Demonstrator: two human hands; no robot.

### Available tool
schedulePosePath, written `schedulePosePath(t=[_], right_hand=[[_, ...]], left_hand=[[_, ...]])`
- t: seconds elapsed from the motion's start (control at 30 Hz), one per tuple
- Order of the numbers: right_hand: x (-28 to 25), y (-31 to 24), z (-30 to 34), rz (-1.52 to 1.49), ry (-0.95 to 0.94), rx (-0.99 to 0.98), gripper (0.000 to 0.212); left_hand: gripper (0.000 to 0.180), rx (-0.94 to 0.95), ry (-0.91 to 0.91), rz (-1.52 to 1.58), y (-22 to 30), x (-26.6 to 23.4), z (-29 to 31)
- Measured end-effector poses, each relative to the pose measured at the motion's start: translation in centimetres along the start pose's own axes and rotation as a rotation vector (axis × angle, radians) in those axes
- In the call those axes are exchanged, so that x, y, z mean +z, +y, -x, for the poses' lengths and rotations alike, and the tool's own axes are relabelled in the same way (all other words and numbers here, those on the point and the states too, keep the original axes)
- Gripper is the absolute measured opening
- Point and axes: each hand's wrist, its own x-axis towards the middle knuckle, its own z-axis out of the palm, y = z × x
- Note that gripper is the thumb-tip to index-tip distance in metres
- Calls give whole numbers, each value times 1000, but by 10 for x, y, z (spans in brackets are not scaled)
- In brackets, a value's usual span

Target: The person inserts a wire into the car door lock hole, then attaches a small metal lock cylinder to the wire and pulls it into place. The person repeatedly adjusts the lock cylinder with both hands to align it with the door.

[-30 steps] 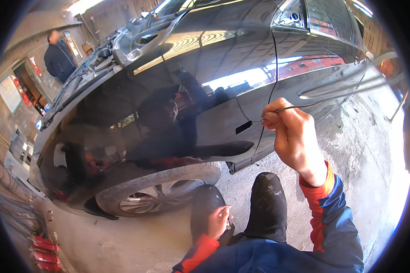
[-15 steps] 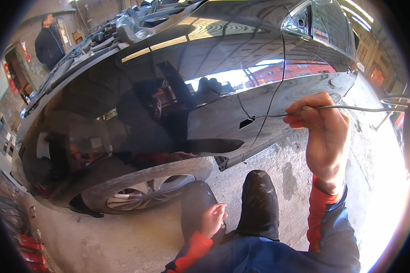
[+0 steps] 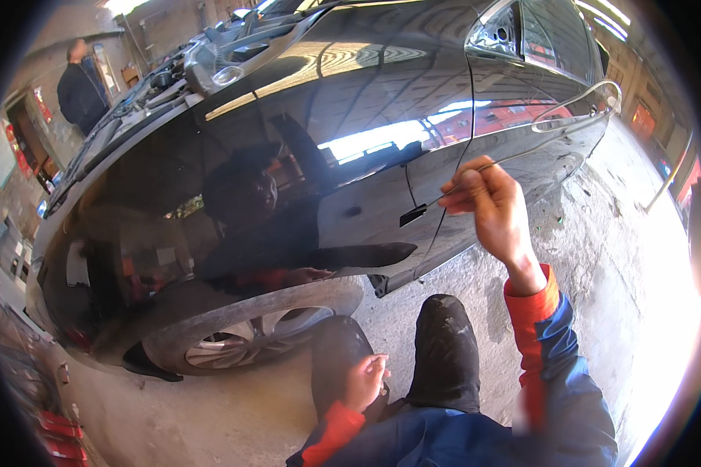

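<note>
Guiding the rod [image 3: 531, 150] well should take a light, steady pinch near the dark slot [image 3: 412, 216], sparing the glossy black panel [image 3: 374, 206] any scrape. The right grip [image 3: 489, 204] pinches it between thumb and fingers; whether the curled left grip [image 3: 365, 382] holds anything, I cannot tell. The rod looks thin, grey and bent, looped far off, its near end at the slot.

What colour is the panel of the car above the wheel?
The car panel is glossy black, with bright reflections; the head view shows it best.
</note>
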Motion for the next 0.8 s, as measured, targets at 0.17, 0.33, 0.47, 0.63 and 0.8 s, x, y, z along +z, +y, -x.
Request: schedulePosePath(t=[0.17, 0.33, 0.47, 0.63, 0.8], right_hand=[[10, 5, 0, 122, -111, -98, 23], [6, 2, 1, 72, -10, -115, 23], [0, 5, 16, 24, -15, -215, 21], [-11, 17, 16, -104, -93, -148, 28], [-11, 22, 9, 31, -87, -226, 26]], left_hand=[[25, -31, 12, -37, -1, 2, 0], [24, 29, 0, -100, -7, 1, -2], [24, 24, 1, -122, -11, 1, -3], [24, 33, 1, -176, -10, 3, -3], [24, 65, -6, -211, -9, 5, -4]])
